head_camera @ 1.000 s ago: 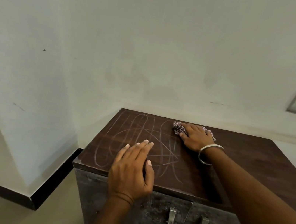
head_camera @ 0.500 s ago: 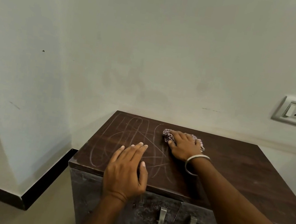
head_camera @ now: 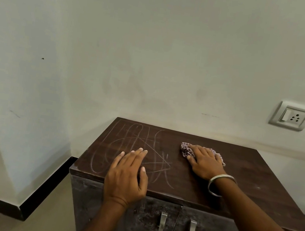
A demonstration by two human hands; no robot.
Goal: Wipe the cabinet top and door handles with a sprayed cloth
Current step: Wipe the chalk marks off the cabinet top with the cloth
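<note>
From my head camera: my right hand (head_camera: 205,162) presses flat on a crumpled red-and-white checked cloth (head_camera: 187,149) near the back edge of the dark brown wooden cabinet top (head_camera: 248,176), a silver bangle (head_camera: 218,183) round the wrist. My left hand (head_camera: 127,175) rests with straight fingers by the front edge, over pale looping chalk-like scribbles (head_camera: 133,140) covering the top's left half. Below the front edge, two short metal door handles (head_camera: 162,221) hang side by side on the scuffed dark doors. A white wall socket (head_camera: 291,117) sits above the back right corner.
</note>
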